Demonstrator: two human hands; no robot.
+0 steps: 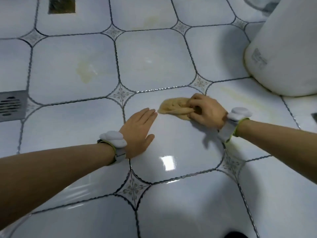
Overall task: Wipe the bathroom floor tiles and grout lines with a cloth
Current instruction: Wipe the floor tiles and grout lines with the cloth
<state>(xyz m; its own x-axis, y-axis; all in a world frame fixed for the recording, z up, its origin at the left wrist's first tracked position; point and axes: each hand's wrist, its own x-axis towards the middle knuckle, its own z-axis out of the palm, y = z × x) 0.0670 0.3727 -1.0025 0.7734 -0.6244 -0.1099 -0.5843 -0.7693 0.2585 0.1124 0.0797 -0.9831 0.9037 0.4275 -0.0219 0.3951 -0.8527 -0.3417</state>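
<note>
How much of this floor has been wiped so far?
Hard to say what is done; the glossy tile under the hands looks clean. In hand: the right hand presses the cloth there. Left: yellowish stains on farther tiles and by the toilet base.

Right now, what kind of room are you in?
Most likely a bathroom: glossy floor tiles with dark grout, a metal floor drain, and what looks like a white toilet base at the far right.

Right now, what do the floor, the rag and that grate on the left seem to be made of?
Floor tiles: probably glazed ceramic, glossy, since they mirror a bright light patch.
Cloth: soft tan fabric, bunched in folds under the right hand.
Drain cover: apparently brushed metal, grey, slotted, with a dull sheen.
</note>
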